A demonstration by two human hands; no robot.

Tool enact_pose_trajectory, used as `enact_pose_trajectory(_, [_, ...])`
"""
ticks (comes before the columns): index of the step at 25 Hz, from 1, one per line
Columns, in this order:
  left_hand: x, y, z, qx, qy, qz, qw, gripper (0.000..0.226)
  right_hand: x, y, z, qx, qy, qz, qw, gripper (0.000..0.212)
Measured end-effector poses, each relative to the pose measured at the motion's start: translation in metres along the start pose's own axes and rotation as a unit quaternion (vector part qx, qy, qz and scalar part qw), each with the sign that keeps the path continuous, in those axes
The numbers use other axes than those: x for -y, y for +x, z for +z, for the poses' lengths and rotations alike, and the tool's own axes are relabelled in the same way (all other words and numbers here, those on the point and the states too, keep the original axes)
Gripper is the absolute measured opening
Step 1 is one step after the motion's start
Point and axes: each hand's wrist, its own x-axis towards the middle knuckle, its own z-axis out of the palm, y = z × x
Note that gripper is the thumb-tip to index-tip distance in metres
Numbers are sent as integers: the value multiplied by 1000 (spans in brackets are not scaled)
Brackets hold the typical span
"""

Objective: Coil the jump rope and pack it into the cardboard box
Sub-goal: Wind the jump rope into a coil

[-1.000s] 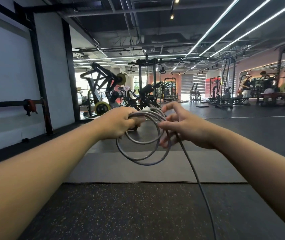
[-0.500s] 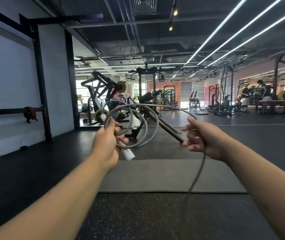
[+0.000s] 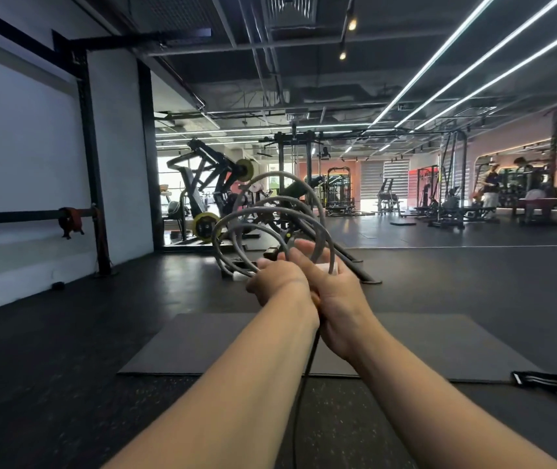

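Observation:
A grey jump rope (image 3: 272, 211) stands in several loops above my two hands, held out in front of me at chest height. My left hand (image 3: 279, 282) is closed around the bottom of the loops, with a white handle end poking out beside it. Pressed against it from the right, my right hand (image 3: 333, 289) grips the rope and a white handle. A free length of rope (image 3: 302, 384) hangs down between my forearms toward the floor. No cardboard box is in sight.
A grey exercise mat (image 3: 405, 343) lies on the dark rubber floor below my hands. A black strap (image 3: 554, 384) rests at the mat's right edge. Weight machines (image 3: 209, 194) stand ahead, a wall with a bar on the left, people far right.
My right hand, apart from the left half a second ago, has swung in against it, laying another loop onto the coil. The view has tilted up slightly.

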Motion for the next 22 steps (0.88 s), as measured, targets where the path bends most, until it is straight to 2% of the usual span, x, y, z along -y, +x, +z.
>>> enact_pose_trajectory(3, [16,-4,-15,78,27,-37,996,40,13,0,1,-24,-28,-30,999,19])
enact_pose_trajectory(6, [21,-3,-35,104,45,-82,990,30,22,-2,-3,11,-88,-4,996,15])
enact_pose_trajectory(7, [20,0,-40,109,54,-88,989,45,25,-2,-6,25,-100,1,995,16])
enact_pose_trajectory(8, [19,7,-48,99,72,-72,990,87,29,-1,-9,41,-113,3,993,17])
enact_pose_trajectory(9, [16,16,-56,40,100,-39,993,127,35,1,-12,54,-132,9,990,19])
enact_pose_trajectory(10, [11,18,-65,-25,171,56,983,145,41,2,-16,61,-161,18,985,22])
enact_pose_trajectory(11, [5,15,-75,-74,259,204,941,149,47,3,-20,64,-199,30,977,26])
enact_pose_trajectory(12, [0,10,-85,-92,351,400,842,145,53,2,-22,69,-241,43,967,29])
enact_pose_trajectory(13, [-7,5,-92,-46,427,574,697,142,55,2,-25,78,-280,56,955,32])
enact_pose_trajectory(14, [-20,-9,-89,27,504,657,561,142,58,0,-24,93,-317,66,942,35])
enact_pose_trajectory(15, [-24,-11,-80,105,571,676,454,143,59,-1,-22,111,-347,72,929,38])
enact_pose_trajectory(16, [-27,-14,-70,163,636,647,388,144,60,-1,-19,134,-374,70,915,39])
enact_pose_trajectory(17, [-30,-15,-59,223,672,598,375,145,61,-1,-16,159,-406,57,898,33])
enact_pose_trajectory(18, [-29,-12,-51,278,675,563,388,145,61,-1,-14,182,-437,46,880,23])
enact_pose_trajectory(20, [-28,-5,-42,357,646,505,448,146,62,-1,-13,201,-469,56,858,14])
enact_pose_trajectory(22, [-24,3,-47,384,637,480,465,138,61,-5,-13,209,-458,83,860,17])
